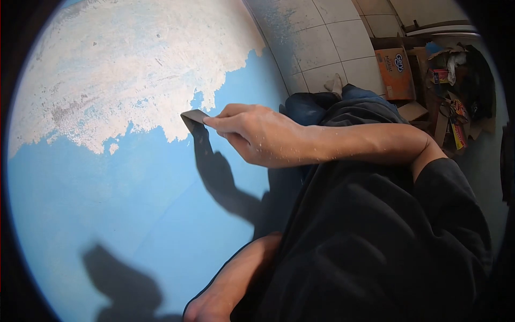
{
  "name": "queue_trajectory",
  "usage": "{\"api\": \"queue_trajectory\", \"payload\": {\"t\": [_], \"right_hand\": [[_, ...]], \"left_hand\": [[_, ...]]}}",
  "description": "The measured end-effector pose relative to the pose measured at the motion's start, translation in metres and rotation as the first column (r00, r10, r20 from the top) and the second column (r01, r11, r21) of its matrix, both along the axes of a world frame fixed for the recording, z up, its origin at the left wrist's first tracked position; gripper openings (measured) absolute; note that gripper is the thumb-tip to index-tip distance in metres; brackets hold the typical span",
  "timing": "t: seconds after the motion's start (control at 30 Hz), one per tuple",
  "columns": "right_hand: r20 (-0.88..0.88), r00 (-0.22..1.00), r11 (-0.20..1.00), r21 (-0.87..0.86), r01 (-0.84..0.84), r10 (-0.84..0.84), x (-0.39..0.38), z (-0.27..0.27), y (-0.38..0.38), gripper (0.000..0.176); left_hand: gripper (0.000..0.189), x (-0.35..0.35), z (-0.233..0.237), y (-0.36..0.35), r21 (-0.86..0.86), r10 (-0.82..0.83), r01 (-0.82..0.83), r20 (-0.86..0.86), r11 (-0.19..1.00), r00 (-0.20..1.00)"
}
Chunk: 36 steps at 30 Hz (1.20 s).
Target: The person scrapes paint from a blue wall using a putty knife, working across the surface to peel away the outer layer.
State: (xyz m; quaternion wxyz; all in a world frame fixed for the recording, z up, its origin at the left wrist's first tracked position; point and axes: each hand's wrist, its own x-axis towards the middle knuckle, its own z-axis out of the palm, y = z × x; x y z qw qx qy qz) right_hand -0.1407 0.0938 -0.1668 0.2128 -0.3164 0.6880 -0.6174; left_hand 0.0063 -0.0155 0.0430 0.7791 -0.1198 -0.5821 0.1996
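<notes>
My right hand pinches a flat metal scraper blade between thumb and fingers. Its edge meets the wall where blue paint borders a stripped, whitish patch. Pale flakes and dust cling to my right hand and forearm. At the lower edge of the view, my left hand shows only around the wrist, near the blue wall. Its fingers are out of the frame. Shadows of hands and arms fall across the blue paint.
Light floor tiles with bluish dust along the wall lie beyond my hand. My foot is on them. An orange cardboard box stands at the upper right, beside a heap of torn cardboard and wrappers.
</notes>
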Motion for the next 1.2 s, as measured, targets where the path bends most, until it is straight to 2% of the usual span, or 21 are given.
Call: {"api": "queue_trajectory", "payload": {"t": [0.03,0.13,0.23,0.33,0.47,0.5,0.63,0.67,0.7,0.77,0.8,0.83,0.93,1.03,1.07,1.13,1.17,1.2], "right_hand": [[0.001,1.000,1.000,-0.003,0.004,-0.004,0.000,-0.002,0.001,0.034],[0.010,1.000,1.000,-0.015,0.016,-0.016,0.002,-0.010,-0.003,0.035],[-0.009,1.000,1.000,-0.006,0.026,-0.026,0.004,-0.007,-0.002,0.036],[-0.029,0.999,1.000,-0.004,0.016,-0.016,0.015,0.000,0.002,0.037],[-0.066,0.995,0.997,0.018,0.075,-0.074,-0.002,-0.021,-0.012,0.035],[0.097,0.995,0.990,0.138,0.027,-0.040,-0.011,-0.023,-0.014,0.034],[0.005,1.000,0.999,0.038,0.006,-0.006,0.008,-0.012,-0.003,0.035],[-0.004,1.000,1.000,0.019,-0.001,0.002,0.009,-0.006,0.001,0.035],[-0.006,1.000,1.000,-0.001,-0.002,0.002,0.006,-0.011,0.000,0.036],[-0.007,1.000,1.000,0.016,0.006,-0.006,0.003,-0.022,-0.007,0.036],[-0.022,1.000,0.998,0.059,0.017,-0.016,-0.007,-0.030,-0.011,0.036],[-0.002,0.999,0.995,0.092,0.050,-0.050,-0.015,-0.033,-0.014,0.037],[-0.001,1.000,0.997,0.076,-0.015,0.015,-0.013,-0.025,-0.009,0.036],[0.006,1.000,1.000,0.019,-0.025,0.025,-0.003,-0.018,-0.002,0.032],[0.047,0.998,1.000,-0.006,-0.028,0.028,-0.003,-0.022,-0.004,0.030],[-0.034,0.999,0.997,0.081,0.015,-0.012,-0.018,-0.041,-0.016,0.034],[0.008,0.997,0.995,0.063,0.072,-0.073,-0.023,-0.043,-0.021,0.034],[-0.010,0.999,0.996,0.066,0.054,-0.054,-0.020,-0.039,-0.018,0.034]], "left_hand": [[0.037,0.007,0.000,0.001,-0.026,0.085,-0.083,0.078,0.996,0.993],[0.036,-0.010,-0.001,-0.002,-0.060,-0.002,-0.003,-0.090,0.998,0.996],[0.036,-0.016,-0.005,-0.001,-0.001,-0.116,0.117,-0.140,0.993,0.983],[0.036,-0.014,-0.003,-0.004,-0.028,-0.072,0.070,-0.114,0.997,0.991],[0.036,-0.017,-0.005,0.001,0.015,-0.135,0.140,-0.170,0.990,0.976],[0.036,-0.016,-0.006,0.001,0.013,-0.132,0.136,-0.162,0.991,0.978],[0.035,0.007,0.000,-0.002,0.017,-0.173,0.175,-0.066,0.984,0.983],[0.035,0.028,0.005,-0.007,0.032,-0.240,0.241,-0.021,0.970,0.970],[0.035,0.057,0.011,-0.018,0.073,-0.389,0.385,0.041,0.920,0.921],[0.034,0.064,0.013,-0.020,0.087,-0.420,0.412,0.098,0.907,0.902],[0.034,0.043,0.006,-0.013,0.035,-0.287,0.285,0.108,0.958,0.952],[0.034,0.007,-0.001,0.001,-0.046,0.073,-0.070,0.067,0.996,0.995],[0.033,-0.013,-0.003,0.002,0.050,-0.085,0.092,-0.131,0.994,0.988],[0.033,0.002,-0.002,0.002,0.019,-0.020,0.020,0.035,1.000,0.999],[0.033,0.002,-0.003,0.001,0.018,-0.005,0.005,0.037,1.000,0.999],[0.033,0.001,-0.004,0.001,0.012,0.017,-0.017,0.053,1.000,0.998],[0.033,0.002,-0.002,0.001,0.010,0.014,-0.015,0.060,1.000,0.998],[0.033,0.002,0.000,0.003,0.005,0.008,-0.009,0.057,1.000,0.998]]}}
